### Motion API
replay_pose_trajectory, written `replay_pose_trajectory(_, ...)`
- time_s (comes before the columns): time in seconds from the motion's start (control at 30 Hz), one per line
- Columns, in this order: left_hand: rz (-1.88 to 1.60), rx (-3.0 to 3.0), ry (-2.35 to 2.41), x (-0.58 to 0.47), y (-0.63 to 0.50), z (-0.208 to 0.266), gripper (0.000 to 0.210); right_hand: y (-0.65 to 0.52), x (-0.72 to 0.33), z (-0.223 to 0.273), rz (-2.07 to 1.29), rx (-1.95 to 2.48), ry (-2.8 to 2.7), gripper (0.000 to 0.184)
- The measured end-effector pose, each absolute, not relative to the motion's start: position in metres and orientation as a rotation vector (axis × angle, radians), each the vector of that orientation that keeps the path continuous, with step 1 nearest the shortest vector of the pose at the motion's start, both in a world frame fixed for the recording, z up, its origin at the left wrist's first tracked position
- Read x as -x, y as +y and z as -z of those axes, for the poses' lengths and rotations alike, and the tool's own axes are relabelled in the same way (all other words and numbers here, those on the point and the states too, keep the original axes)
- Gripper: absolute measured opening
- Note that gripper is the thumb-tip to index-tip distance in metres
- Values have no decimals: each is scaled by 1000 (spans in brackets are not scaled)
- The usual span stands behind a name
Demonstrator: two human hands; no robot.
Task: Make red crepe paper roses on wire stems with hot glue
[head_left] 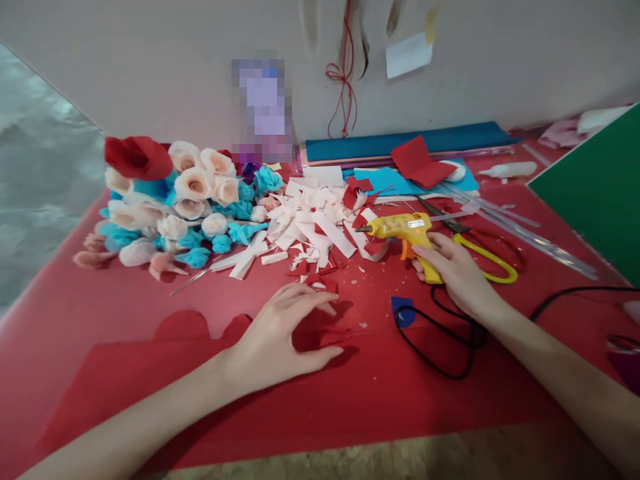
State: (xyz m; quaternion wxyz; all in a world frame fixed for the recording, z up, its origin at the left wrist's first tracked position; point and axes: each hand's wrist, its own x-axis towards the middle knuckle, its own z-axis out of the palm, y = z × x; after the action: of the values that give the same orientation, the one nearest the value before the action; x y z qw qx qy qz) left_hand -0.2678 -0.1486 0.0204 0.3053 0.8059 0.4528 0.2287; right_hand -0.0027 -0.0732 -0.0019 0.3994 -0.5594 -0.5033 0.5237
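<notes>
Yellow glue gun (401,228) within right fingers (428,257)

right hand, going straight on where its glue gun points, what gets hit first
The yellow glue gun in the right hand would likely meet the pale paper scraps first; depth is unclear, it may pass above.

Grip of glue gun (397,229) is partly covered by right hand (457,270). Red sheet (130,373) is partly hidden by left hand (280,333). Green board (595,190) and black cord (590,289) are cut off by right edge. Upright shape (263,103) is pixelated. Gun label (415,224) can't be read.
</notes>
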Motion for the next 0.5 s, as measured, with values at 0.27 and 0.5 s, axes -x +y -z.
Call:
replay_pose_trajectory(0.27, -839, -2139, 1289, 267, -106, -56, 29, -75, 4, 4, -1276, 1405, -1278, 34)
replay_pose_trajectory(0.5, -732, -2110, 1108, 237, -16, -56, 34, -76, 4, 4, -1266, 1373, -1272, 32)
